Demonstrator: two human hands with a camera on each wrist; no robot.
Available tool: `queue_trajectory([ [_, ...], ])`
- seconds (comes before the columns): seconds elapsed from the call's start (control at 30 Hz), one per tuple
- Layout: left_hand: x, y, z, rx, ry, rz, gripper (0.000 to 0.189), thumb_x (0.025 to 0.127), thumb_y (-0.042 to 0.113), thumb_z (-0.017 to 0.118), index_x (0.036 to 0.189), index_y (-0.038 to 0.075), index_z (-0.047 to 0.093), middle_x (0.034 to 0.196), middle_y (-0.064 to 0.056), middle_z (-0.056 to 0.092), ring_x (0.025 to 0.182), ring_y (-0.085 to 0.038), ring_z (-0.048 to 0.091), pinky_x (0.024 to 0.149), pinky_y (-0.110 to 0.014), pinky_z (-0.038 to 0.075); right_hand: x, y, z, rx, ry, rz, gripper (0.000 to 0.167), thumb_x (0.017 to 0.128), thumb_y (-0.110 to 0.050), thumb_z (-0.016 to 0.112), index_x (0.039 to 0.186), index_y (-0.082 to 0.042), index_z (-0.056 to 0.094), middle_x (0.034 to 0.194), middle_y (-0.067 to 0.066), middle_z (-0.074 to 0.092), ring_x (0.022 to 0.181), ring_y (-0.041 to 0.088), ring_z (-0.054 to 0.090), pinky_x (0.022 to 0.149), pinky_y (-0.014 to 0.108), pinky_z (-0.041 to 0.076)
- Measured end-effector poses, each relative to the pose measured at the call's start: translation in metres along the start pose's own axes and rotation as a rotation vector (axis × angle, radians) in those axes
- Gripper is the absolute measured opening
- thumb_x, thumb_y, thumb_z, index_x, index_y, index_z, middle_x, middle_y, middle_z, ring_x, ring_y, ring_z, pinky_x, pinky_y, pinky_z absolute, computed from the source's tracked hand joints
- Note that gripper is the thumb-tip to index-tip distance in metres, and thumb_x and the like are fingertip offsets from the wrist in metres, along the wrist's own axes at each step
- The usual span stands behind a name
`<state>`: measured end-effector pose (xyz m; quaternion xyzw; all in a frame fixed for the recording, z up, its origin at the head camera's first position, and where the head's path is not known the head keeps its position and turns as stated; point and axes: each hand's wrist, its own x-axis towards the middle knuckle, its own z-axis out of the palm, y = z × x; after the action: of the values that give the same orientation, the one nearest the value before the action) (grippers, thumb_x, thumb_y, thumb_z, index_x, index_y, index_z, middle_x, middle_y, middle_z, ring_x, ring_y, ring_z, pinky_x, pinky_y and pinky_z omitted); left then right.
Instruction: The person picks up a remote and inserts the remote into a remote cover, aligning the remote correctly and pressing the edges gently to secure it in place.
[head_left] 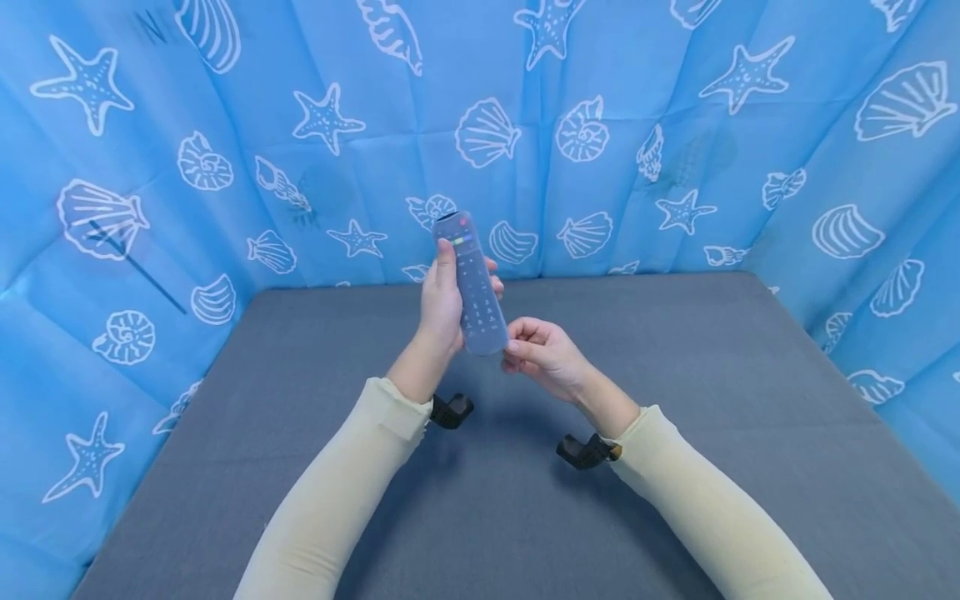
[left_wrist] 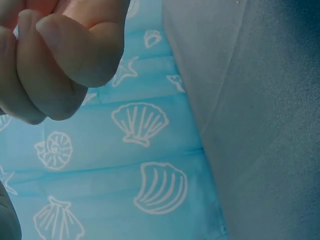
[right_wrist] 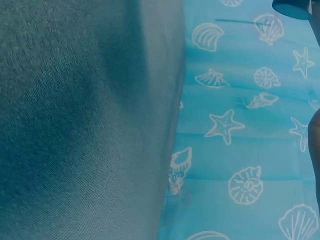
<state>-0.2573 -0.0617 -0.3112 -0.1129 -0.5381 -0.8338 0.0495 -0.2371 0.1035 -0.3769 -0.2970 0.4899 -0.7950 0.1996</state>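
Observation:
A long bluish-grey remote control (head_left: 477, 292) is held up above the table, tilted, its button side towards the head camera. Its surface looks hazy, and its top end is dark. My left hand (head_left: 442, 304) grips it from the left, thumb along the upper face and fingertips showing past the far edge. At the lower right corner, my right hand (head_left: 551, 358) pinches the edge between thumb and curled fingers. Curled fingers (left_wrist: 55, 65) fill the upper left of the left wrist view, where no remote can be made out. In the right wrist view only a sliver of hand (right_wrist: 314, 140) shows.
A grey cloth-covered table (head_left: 480, 517) lies under both arms. Blue curtains (head_left: 420, 83) with white shells and starfish stand round its back and sides. Each wrist wears a black camera mount, one left (head_left: 452, 411) and one right (head_left: 585, 451).

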Motion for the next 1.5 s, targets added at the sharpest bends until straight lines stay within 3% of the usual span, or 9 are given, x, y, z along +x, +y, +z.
queue_trajectory([
  [0.33,-0.001,0.000,-0.001,0.020,-0.004,0.038,0.051,0.106,0.045,0.022,0.128,0.007,0.048,0.089,-0.002,0.061,0.068,-0.011,0.066,0.068,-0.029,0.054,-0.001,0.000,0.006,0.010,0.025,0.014,0.007,0.094,-0.018,0.066,0.093,-0.012,0.067,0.076,0.001,0.058,0.072,0.014,0.054,0.071,0.026,0.049],
  [0.63,-0.003,-0.001,-0.004,-0.007,0.051,0.046,0.050,0.106,0.044,0.024,0.125,0.006,0.049,0.087,-0.002,0.063,0.067,-0.011,0.066,0.069,-0.029,0.055,0.002,-0.001,0.009,-0.049,0.048,0.009,0.012,0.094,-0.021,0.067,0.088,-0.011,0.063,0.077,0.000,0.057,0.072,0.014,0.052,0.071,0.026,0.046],
  [0.73,-0.003,-0.001,-0.005,-0.013,0.042,0.003,0.055,0.105,0.047,0.024,0.132,0.005,0.047,0.089,-0.002,0.066,0.069,-0.012,0.067,0.069,-0.030,0.055,0.002,-0.001,0.012,-0.136,0.077,0.005,0.014,0.098,-0.013,0.059,0.088,-0.003,0.057,0.075,0.000,0.054,0.070,0.014,0.051,0.070,0.027,0.046],
  [0.9,-0.002,0.000,-0.008,-0.075,0.046,-0.068,0.062,0.102,0.053,0.026,0.137,0.005,0.045,0.093,-0.005,0.068,0.069,-0.013,0.067,0.070,-0.032,0.056,0.005,-0.001,0.024,-0.402,0.198,-0.034,0.010,0.096,0.004,0.045,0.088,0.010,0.047,0.073,0.004,0.050,0.066,0.013,0.049,0.063,0.025,0.044],
  [1.0,-0.003,0.000,-0.010,-0.088,0.042,-0.090,0.063,0.102,0.053,0.024,0.138,0.005,0.044,0.094,-0.005,0.067,0.069,-0.014,0.066,0.070,-0.033,0.056,0.006,0.001,0.029,-0.548,0.277,-0.053,0.006,0.093,0.007,0.046,0.088,0.008,0.048,0.072,0.005,0.047,0.062,0.012,0.045,0.057,0.024,0.039],
  [1.1,-0.004,-0.001,-0.013,-0.102,0.032,-0.093,0.061,0.102,0.053,0.023,0.139,0.008,0.043,0.094,-0.005,0.066,0.069,-0.014,0.066,0.070,-0.032,0.055,0.008,0.002,0.031,-0.619,0.301,-0.084,0.006,0.092,0.008,0.047,0.088,0.005,0.050,0.072,0.005,0.047,0.060,0.011,0.042,0.054,0.023,0.035],
  [1.23,-0.006,0.000,-0.014,-0.097,0.013,-0.052,0.057,0.102,0.053,0.024,0.137,0.011,0.043,0.093,-0.003,0.066,0.069,-0.013,0.066,0.070,-0.032,0.055,0.006,-0.001,0.030,-0.593,0.266,-0.116,0.006,0.095,0.007,0.048,0.093,0.010,0.053,0.075,0.005,0.050,0.064,0.013,0.046,0.057,0.025,0.041],
  [1.4,-0.009,0.003,-0.011,-0.011,-0.030,0.028,0.054,0.105,0.045,0.024,0.138,0.007,0.044,0.095,-0.003,0.066,0.076,-0.014,0.068,0.071,-0.032,0.054,0.004,-0.010,0.029,-0.461,0.238,-0.071,0.027,0.102,-0.006,0.044,0.107,0.018,0.055,0.082,0.004,0.060,0.072,0.016,0.056,0.065,0.027,0.050],
  [1.5,-0.008,0.003,-0.010,0.061,-0.023,0.033,0.052,0.107,0.041,0.025,0.137,0.003,0.045,0.100,-0.003,0.063,0.083,-0.015,0.065,0.071,-0.029,0.052,0.004,-0.013,0.028,-0.449,0.249,-0.037,0.031,0.102,-0.009,0.045,0.115,0.017,0.054,0.087,0.005,0.063,0.073,0.015,0.059,0.067,0.027,0.052],
])
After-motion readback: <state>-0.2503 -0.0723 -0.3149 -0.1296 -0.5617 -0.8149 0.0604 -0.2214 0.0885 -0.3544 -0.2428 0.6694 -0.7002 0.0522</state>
